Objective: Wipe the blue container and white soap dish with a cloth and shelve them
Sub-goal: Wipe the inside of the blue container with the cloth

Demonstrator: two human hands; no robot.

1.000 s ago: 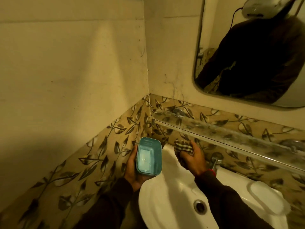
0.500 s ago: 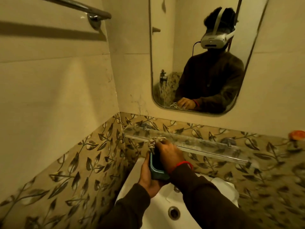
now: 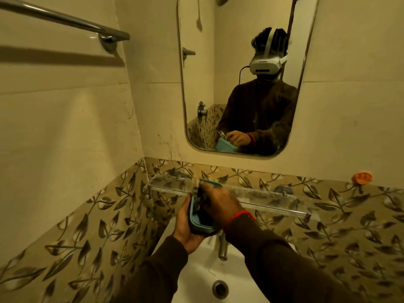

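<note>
The blue container (image 3: pixel 197 224) is held up on its edge over the back of the white sink (image 3: pixel 196 278), just in front of the clear glass shelf (image 3: pixel 262 199) that runs along the leaf-patterned tile band (image 3: pixel 87 232). Its open side faces right, toward the right hand.

The left hand (image 3: pixel 185 226) cups the container from the left and below, fingers curled round its back and bottom rim, closed on it firmly. The right hand (image 3: pixel 220 204) presses into the container's open face from the right; its fingers are bunched and blurred with motion, and a bit of dark checked cloth (image 3: pixel 197 203) shows between them and the container's inside. How much of the cloth the fingers have gathered cannot be told. A red thread band (image 3: pixel 239 215) circles the right wrist, and both arms wear dark sleeves.

Below the hands a metal tap (image 3: pixel 222 246) stands at the sink's back edge, and the drain (image 3: pixel 220 289) sits lower in the basin. The white soap dish is not visible from here.

Above the shelf a mirror (image 3: pixel 196 84) hangs on the cream wall and reflects the person holding the container. A chrome towel rail (image 3: pixel 65 20) crosses the left wall, and 1 small orange object (image 3: pixel 361 177) sits at the top of the tile band to the right.
</note>
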